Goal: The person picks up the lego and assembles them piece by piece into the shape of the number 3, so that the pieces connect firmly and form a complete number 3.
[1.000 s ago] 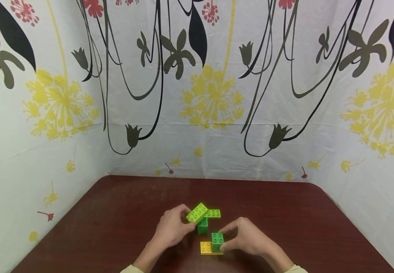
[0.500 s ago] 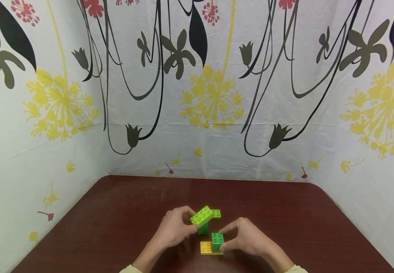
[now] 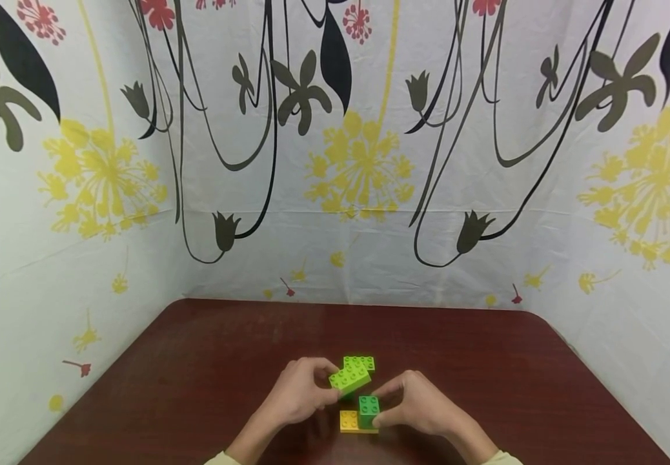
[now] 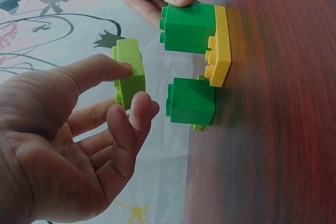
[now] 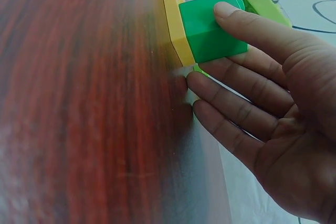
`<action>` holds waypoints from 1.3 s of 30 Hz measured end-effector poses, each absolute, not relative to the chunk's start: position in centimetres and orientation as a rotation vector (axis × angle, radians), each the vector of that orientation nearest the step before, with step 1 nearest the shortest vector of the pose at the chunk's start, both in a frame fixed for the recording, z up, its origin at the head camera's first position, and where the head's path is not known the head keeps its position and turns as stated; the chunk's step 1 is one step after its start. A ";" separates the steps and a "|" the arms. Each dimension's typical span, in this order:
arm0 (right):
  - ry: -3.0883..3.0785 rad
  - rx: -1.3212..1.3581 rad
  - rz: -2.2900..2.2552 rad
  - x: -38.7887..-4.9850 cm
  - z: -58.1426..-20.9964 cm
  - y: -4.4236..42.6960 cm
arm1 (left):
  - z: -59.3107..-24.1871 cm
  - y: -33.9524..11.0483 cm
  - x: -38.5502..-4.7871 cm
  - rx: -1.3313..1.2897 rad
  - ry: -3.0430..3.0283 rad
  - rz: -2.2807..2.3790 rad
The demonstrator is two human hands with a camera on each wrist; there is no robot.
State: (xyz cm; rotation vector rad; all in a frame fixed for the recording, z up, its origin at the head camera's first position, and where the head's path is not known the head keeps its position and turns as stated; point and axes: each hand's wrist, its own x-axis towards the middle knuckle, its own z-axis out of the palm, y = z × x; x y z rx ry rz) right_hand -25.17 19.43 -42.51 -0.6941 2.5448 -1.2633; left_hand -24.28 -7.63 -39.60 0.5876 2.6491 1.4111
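Observation:
My left hand point(image 3: 297, 395) pinches a lime-green building brick point(image 3: 350, 378) between thumb and fingers, tilted and raised off the table. Below it stands a green block point(image 4: 191, 101), mostly hidden in the head view but plain in the left wrist view, apart from the held brick. A second lime-green brick point(image 3: 364, 362) lies just behind. My right hand point(image 3: 419, 403) grips another green block point(image 3: 368, 407), thumb on one side and fingers on the other. That block sits on the right part of a yellow plate point(image 3: 348, 421), whose left studs are bare.
A dark red-brown wooden table point(image 3: 242, 336) carries all the bricks. A white cloth point(image 3: 364, 258) printed with flowers hangs behind it and along both sides.
My left hand has moved right and slightly down with the lime-green brick, which now covers most of the green block beneath. My right hand has stayed in place on its block.

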 end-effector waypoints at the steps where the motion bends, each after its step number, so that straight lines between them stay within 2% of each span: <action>1: 2.550 -0.694 -1.258 -25.2 -42.5 19.4 | -39.6 -7.6 -24.3 0.588 2.647 1.411; 39: 2.545 -0.758 -1.292 -25.1 -42.7 19.2 | -39.6 -7.5 -24.0 0.639 2.499 1.319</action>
